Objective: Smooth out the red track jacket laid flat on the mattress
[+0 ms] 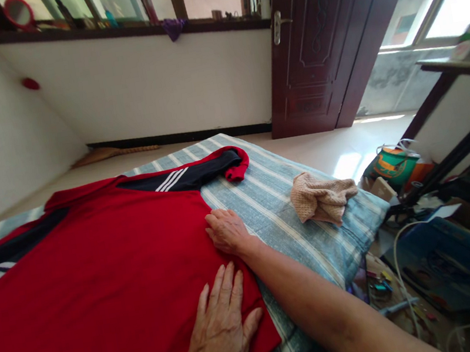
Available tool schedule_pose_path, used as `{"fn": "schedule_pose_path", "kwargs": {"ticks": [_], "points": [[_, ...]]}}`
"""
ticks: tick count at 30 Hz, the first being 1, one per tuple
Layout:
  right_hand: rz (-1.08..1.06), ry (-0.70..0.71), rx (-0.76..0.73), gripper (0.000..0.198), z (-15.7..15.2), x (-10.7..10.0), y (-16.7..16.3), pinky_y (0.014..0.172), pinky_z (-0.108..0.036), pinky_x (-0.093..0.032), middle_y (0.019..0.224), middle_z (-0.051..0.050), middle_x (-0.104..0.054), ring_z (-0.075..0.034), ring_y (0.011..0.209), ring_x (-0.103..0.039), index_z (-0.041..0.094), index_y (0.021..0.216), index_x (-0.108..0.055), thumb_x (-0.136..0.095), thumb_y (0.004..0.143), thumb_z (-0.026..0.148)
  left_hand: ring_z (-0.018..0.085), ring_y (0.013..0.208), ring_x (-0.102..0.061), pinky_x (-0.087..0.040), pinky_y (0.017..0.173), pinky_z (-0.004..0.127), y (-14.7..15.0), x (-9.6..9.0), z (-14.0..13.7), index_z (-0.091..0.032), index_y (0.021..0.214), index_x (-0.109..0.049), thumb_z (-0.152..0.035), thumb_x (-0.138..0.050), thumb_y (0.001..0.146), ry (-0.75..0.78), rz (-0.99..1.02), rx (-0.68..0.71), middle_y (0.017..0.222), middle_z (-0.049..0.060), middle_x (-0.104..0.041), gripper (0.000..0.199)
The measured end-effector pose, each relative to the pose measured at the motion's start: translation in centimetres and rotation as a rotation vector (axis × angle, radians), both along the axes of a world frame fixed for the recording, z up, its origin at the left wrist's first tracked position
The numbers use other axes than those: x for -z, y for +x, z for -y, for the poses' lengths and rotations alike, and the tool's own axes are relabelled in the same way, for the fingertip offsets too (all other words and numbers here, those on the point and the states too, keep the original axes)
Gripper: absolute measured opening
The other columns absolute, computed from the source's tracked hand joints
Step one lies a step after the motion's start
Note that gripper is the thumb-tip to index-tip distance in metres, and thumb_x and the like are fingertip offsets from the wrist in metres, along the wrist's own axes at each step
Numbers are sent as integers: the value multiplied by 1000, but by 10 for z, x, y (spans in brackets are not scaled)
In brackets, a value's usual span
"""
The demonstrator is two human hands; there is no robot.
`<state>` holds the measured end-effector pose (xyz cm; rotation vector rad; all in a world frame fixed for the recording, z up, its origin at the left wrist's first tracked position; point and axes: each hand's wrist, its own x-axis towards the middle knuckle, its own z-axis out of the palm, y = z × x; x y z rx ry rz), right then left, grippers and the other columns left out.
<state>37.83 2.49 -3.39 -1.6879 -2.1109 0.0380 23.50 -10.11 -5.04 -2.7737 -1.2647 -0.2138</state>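
Note:
A red long-sleeved shirt [133, 263], with dark navy panels and white stripes along its sleeves, lies spread out on a blue-and-white striped cover [265, 195]. My left hand [217, 330] rests flat on the cloth near its lower right edge, fingers stretched and thumb apart. Just beyond it, my right hand [228, 233] is at the shirt's side edge with its fingers bent onto the fabric; its thumb is hidden. The far sleeve [190, 174] curls round at its cuff. To the right, a crumpled beige knitted cloth [321, 197] sits on the cover.
A dark red door [308, 51] stands beyond the bed. Along the window sill [118, 31] are bottles, a mirror and small items. A broom [113, 152] lies by the wall. On the right floor are a green bag [391, 166], a blue box [463, 265] and white cables.

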Motion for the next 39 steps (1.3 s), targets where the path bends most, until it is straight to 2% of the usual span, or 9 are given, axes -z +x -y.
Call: {"fn": "schedule_pose_path", "kwargs": {"ticks": [6, 17, 28, 39], "points": [[8, 8, -2, 13, 0, 1, 0, 93, -34, -36, 111, -7, -60, -20, 106, -52, 21, 101, -53, -45, 95, 30, 26, 139, -34, -28, 114, 45, 2, -3, 2, -24, 142, -44, -58, -36, 91, -10, -17, -2, 151, 6, -39, 62], [3, 15, -3, 12, 0, 3, 0, 92, -35, -35, 110, -7, -60, -20, 105, -53, 21, 99, -53, -45, 95, 29, 27, 136, -39, -33, 108, 46, 1, -4, 4, -17, 140, -46, -52, -37, 93, 181, 9, 77, 147, 10, -45, 59], [8, 27, -1, 13, -1, 4, -1, 91, -35, -35, 108, -6, -61, -21, 104, -53, 21, 98, -55, -44, 95, 29, 28, 133, -43, -36, 105, 47, 2, -5, 5, -15, 137, -50, -51, -35, 94, 191, -10, 75, 145, 11, -46, 58], [5, 21, 5, 13, 2, 2, -1, 92, -35, -36, 108, -7, -61, -21, 104, -53, 21, 98, -55, -46, 94, 28, 28, 134, -41, -34, 106, 47, 2, -2, 6, -16, 140, -45, -50, -37, 93, 167, 16, 68, 147, 11, -44, 59]]}}
